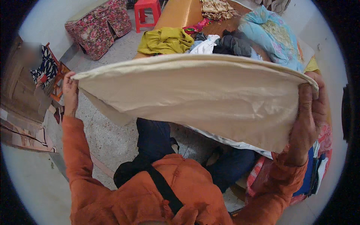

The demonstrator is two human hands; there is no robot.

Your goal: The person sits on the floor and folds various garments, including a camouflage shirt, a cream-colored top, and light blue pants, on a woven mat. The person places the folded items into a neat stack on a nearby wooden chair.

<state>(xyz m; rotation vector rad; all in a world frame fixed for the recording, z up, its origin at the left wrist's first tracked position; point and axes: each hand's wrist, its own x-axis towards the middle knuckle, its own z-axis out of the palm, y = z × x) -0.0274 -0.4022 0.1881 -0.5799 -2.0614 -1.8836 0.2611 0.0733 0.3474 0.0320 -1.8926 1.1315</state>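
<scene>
A wide cream-coloured cloth (202,90) is stretched between my two raised hands in front of me. My left hand (70,88) pinches its left top corner, with the fingers closed on the edge. At the other end, my right hand (309,108) grips the right top corner, thumb on the near face and fingers mostly behind it. The top edge runs in a shallow arch and looks folded or hemmed. Below, the cloth hangs slack and creased, narrowing toward the left, and a strip of white shows under its lower edge.
Past the cloth lie a mustard-yellow garment (167,40), a heap of dark and white clothes (228,43) and a light-blue patterned quilt (270,33). A red stool (147,13) and a floral-covered piece (98,30) stand far left. A seated person (43,71) is at the left. Folded textiles (318,165) lie at right.
</scene>
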